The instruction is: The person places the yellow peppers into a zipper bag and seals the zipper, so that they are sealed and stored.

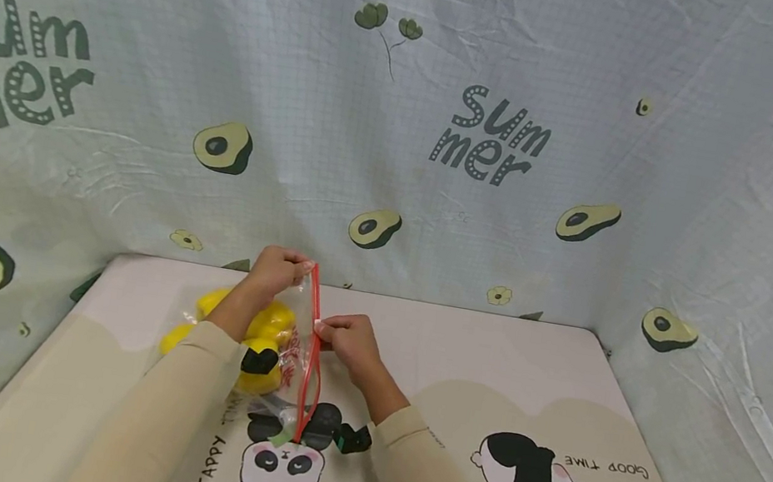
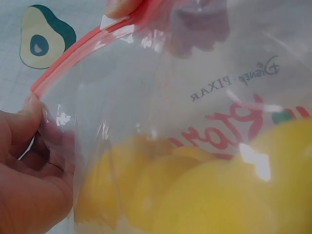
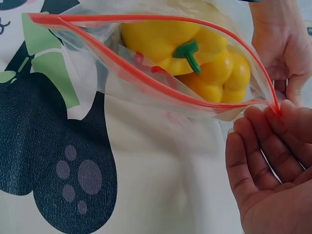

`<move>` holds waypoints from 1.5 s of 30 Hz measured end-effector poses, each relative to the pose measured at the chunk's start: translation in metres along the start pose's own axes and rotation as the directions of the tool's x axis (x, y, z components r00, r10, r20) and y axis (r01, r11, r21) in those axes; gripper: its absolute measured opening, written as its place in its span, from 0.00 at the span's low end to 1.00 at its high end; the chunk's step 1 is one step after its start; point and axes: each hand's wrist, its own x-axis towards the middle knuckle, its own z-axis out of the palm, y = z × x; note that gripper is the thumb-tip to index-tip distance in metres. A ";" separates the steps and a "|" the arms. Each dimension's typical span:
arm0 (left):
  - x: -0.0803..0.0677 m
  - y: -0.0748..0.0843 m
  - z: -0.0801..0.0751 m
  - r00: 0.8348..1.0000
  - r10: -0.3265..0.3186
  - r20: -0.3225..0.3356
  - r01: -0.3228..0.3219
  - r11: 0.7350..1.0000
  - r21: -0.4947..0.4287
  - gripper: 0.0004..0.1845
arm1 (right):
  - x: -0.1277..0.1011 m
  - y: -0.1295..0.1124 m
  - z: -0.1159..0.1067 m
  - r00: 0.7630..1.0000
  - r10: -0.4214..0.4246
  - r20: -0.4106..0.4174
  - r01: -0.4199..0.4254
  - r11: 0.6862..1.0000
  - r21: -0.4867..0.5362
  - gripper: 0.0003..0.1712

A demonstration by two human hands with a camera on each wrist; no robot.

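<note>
Holds a clear zip bag (image 1: 291, 361) just above the tabletop (image 1: 489, 358), between both hands, with its red zip strip (image 1: 308, 380) uppermost. Runs near to far, that strip: long axis pointing straight away from the body, near end over the panda print (image 1: 280, 469), far end up by the patterned cloth behind.

Left hand (image 1: 279, 268) on the far end. Pinches the strip's corner there, thumb pressed onto the red edge and the other fingers (image 2: 34, 195) curled beneath it in the left wrist view. Right hand (image 1: 349, 342) about a third of the way back along the strip, coming in from the right side, fingers (image 3: 253, 141) together at the point where the two red lips meet; thumb hidden in the right wrist view, so grip read mainly from the head view as a pinch.

Looks like one joined line between the two hands. Gapes open from the right fingers toward the near end, the two lips bowed apart in the right wrist view. Shows yellow peppers (image 3: 161, 39) through that mouth, one green stem (image 3: 187, 51) pointing up, all lying on the left side of the strip, under the left forearm.

So: open stretch toward the body from the right hand, which is the nearer of the two to it; left hand anchoring the far corner.
</note>
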 end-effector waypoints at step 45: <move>0.002 0.007 -0.003 0.999 0.051 -0.011 -0.050 0.998 0.026 0.18 | 0.001 0.011 -0.018 0.954 -0.189 0.232 0.173 0.981 0.086 0.16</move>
